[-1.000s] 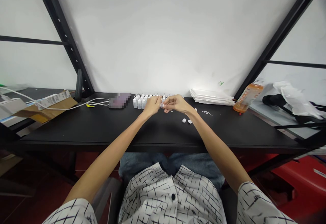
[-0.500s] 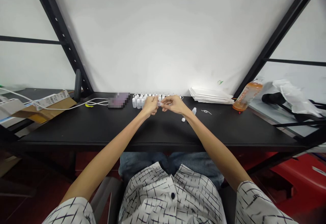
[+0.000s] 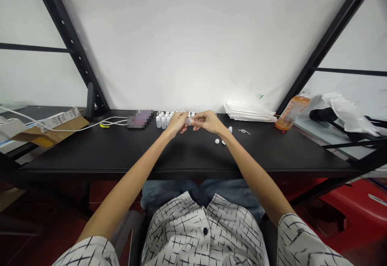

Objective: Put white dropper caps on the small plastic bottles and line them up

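Note:
A small white squeeze bottle [image 3: 188, 121] lies sideways between my two hands, just above the table. My left hand [image 3: 177, 125] is closed around its body. The fingers of my right hand [image 3: 207, 121] pinch its right end, where the cap or nozzle is too small to make out. Behind my hands stands a group of similar small white bottles [image 3: 161, 121], partly hidden by them. Two small white caps [image 3: 217, 141] lie by my right forearm. Another little bottle [image 3: 230, 129] shows just beyond that forearm.
A stack of white sheets or envelopes [image 3: 250, 113] lies at the back right, near an orange drink bottle [image 3: 292, 112]. A curled white strip [image 3: 244, 131] rests before it. At left are a blurred purple item [image 3: 139, 119], a white cable [image 3: 113, 121] and an opened cardboard box [image 3: 54, 131].
My left hand has turned slightly and its thumb now lies along the bottle. Both hands stay close together at the bottle. The view has shifted a little.

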### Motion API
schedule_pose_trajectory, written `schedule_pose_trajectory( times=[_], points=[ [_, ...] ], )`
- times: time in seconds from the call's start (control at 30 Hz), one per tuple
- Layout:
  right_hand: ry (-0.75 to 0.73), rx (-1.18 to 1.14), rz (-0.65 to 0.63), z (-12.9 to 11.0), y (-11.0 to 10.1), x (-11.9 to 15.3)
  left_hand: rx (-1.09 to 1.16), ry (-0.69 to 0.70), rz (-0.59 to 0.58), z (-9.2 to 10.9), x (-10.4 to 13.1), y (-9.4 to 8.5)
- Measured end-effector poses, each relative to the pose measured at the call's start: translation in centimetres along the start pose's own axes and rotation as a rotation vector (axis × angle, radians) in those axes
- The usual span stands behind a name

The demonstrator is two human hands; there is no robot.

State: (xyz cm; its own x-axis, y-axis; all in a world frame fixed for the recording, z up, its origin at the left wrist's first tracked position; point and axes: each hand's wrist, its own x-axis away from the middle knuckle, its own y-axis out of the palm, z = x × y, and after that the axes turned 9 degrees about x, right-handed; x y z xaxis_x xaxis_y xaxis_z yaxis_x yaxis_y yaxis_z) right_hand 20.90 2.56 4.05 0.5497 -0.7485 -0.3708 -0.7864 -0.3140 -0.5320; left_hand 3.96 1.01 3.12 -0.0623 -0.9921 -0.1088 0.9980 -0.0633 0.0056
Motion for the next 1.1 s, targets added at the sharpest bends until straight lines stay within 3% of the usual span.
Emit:
schedule_pose_trajectory(
  times=[0.13, 0.23, 0.43, 0.77, 1.1],
  points=[
    [0.058, -0.134, -0.01, 0.1, -0.7, -0.1, -0.273, 0.34, 0.007, -0.2, 0.0, -0.2],
    [0.089, -0.185, -0.024, 0.1, -1.0, 0.0, -0.393, 0.428, 0.038, -0.5, -0.2, -0.2],
    [0.113, -0.248, -0.059, -0.3, -1.2, 0.3, -0.376, 0.369, 0.085, -0.7, -0.4, -0.1],
    [0.069, -0.156, -0.025, 0.0, -0.6, 0.2, -0.249, 0.238, 0.024, -0.6, -0.2, 0.0],
    [0.039, -0.117, -0.015, 0.1, -0.4, 0.2, -0.346, 0.212, 0.033, -0.4, 0.0, -0.2]
  ],
)
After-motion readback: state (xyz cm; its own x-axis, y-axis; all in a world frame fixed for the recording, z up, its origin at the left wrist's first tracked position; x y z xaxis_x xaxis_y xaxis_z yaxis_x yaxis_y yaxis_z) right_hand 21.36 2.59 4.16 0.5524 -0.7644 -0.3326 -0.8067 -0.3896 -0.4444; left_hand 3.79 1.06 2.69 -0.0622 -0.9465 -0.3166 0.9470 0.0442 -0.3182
